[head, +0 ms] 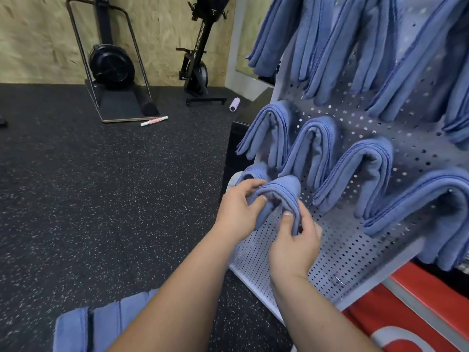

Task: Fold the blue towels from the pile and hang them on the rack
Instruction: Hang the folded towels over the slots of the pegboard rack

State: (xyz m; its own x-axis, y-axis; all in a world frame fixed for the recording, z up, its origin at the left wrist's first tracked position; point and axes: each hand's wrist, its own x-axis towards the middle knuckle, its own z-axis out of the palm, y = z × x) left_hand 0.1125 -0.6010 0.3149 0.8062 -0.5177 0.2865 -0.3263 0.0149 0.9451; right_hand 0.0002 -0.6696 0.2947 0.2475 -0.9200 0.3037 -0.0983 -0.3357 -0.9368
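Lying on the floor, the pile (101,323) shows work left; the left hand (236,212) pinches one side of a folded towel (279,196) arched low on the rack (342,250); the right hand (294,245) pinches the other; many hung towels (360,168) already fill upper rows.

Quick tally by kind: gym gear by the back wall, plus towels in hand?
Exercise machines: 2
Foam rollers, black and purple: 2
Massage stick: 1
Towel held by left hand and right hand: 1
Total: 6
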